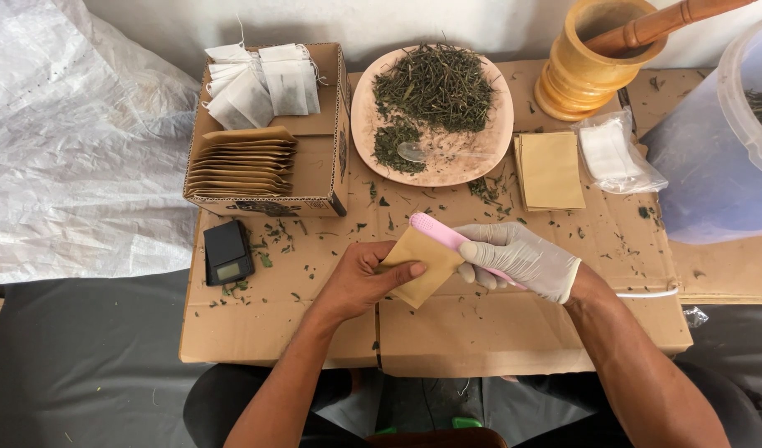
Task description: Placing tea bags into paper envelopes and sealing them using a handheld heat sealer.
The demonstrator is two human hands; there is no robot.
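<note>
My left hand [360,278], bare, pinches a small tan paper envelope [420,264] by its lower left edge above the cardboard work surface [514,332]. My right hand [522,259], in a white glove, grips a pink stick-shaped tool [435,230] whose upper end lies across the envelope's top edge. The gloved thumb rests against the envelope's right corner. Both hands meet over the middle of the cardboard.
A pink plate [360,124] of dried green herbs holds a clear spoon [414,151]. A cardboard box [323,149] at left holds white tea bags [261,83] and tan envelopes [241,162]. Also here: black pocket scale [227,251], envelope stack [549,170], plastic bag [617,153], wooden mortar with pestle [593,58], translucent bucket [730,141].
</note>
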